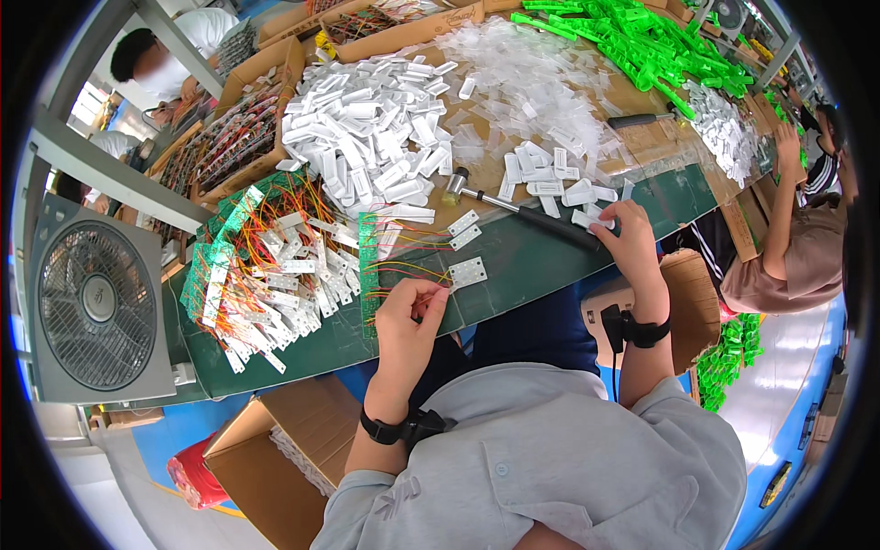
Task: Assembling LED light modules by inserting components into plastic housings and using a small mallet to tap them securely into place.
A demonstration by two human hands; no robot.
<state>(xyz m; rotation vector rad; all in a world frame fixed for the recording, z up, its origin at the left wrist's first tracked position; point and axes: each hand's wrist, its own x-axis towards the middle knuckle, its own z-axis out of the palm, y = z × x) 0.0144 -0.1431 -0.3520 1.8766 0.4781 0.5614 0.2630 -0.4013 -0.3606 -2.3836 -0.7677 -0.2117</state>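
My left hand (411,319) is closed in a pinch beside thin red and yellow wires at the lower end of a green circuit board strip (368,266). What its fingertips hold is hidden. Just past them lies a small white board with holes (468,272), wired to the strip; a similar white board (465,229) lies farther off. My right hand (631,240) pinches a small white plastic housing (587,220) at the near edge of a little group of such housings (541,170). Left of that hand lies a hammer with a black handle (555,225).
Wired boards (284,275) pile up at the left, near a grey fan (96,289). Beyond are heaps of white housings (367,128), clear plastic pieces (527,82) and green parts (642,41). A black-handled screwdriver (632,120) lies at right. Other people sit on both sides.
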